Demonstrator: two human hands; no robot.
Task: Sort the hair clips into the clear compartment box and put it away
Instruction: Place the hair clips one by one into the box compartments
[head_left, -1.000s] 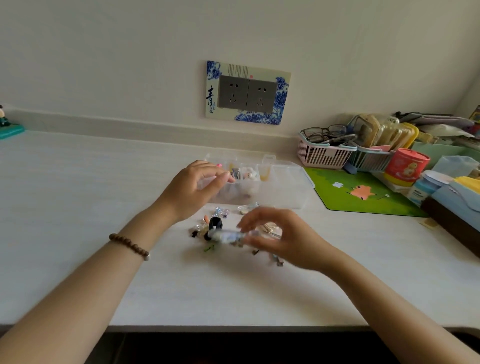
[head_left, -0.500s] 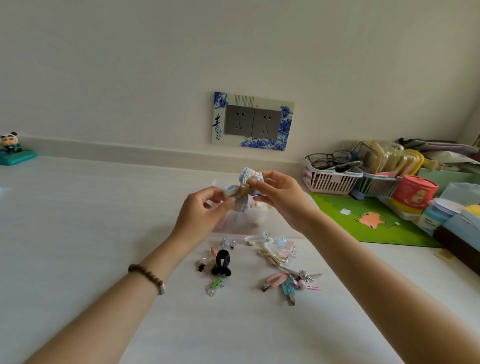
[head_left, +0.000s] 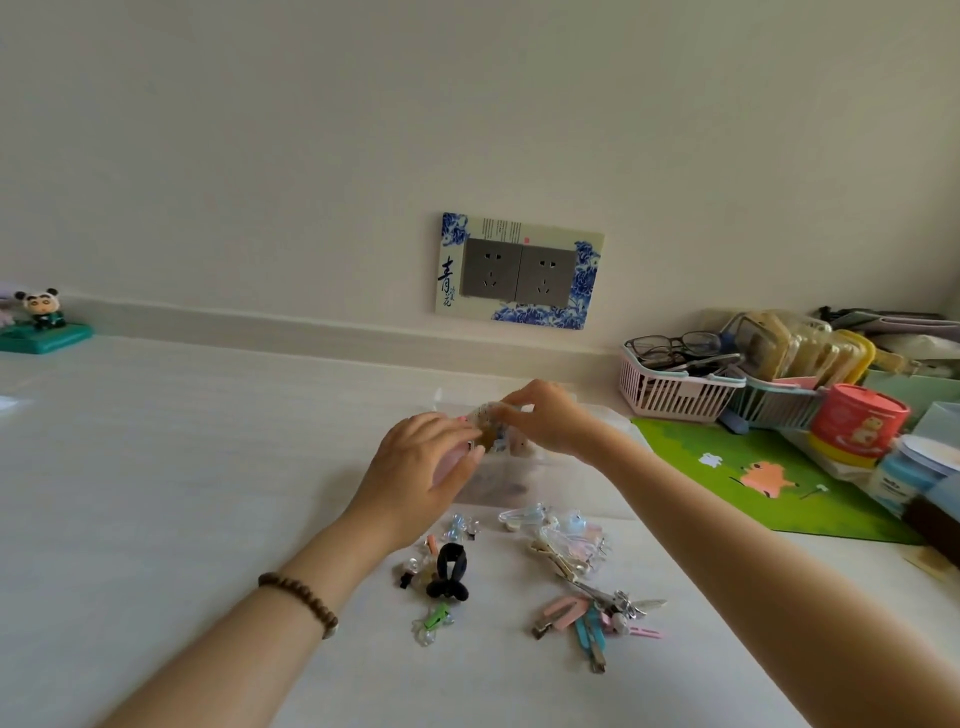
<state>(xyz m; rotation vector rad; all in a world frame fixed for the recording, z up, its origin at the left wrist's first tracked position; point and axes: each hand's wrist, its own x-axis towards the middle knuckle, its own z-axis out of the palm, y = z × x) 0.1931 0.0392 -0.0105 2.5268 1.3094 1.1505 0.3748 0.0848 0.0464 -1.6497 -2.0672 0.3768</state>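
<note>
A bow hair clip (head_left: 489, 428) is pinched by the fingertips of the left hand (head_left: 415, 467) and the right hand (head_left: 548, 422), held above the clear compartment box (head_left: 524, 480). More hair clips (head_left: 571, 571) are scattered on the bench (head_left: 208, 467) just in front of the box.

The table (head_left: 208, 467) looks matt and faintly grained. The compartment box (head_left: 550, 470) is translucent plastic, the black claw clip (head_left: 450, 571) glossy, the bracelet (head_left: 300, 596) wooden beads.
</note>
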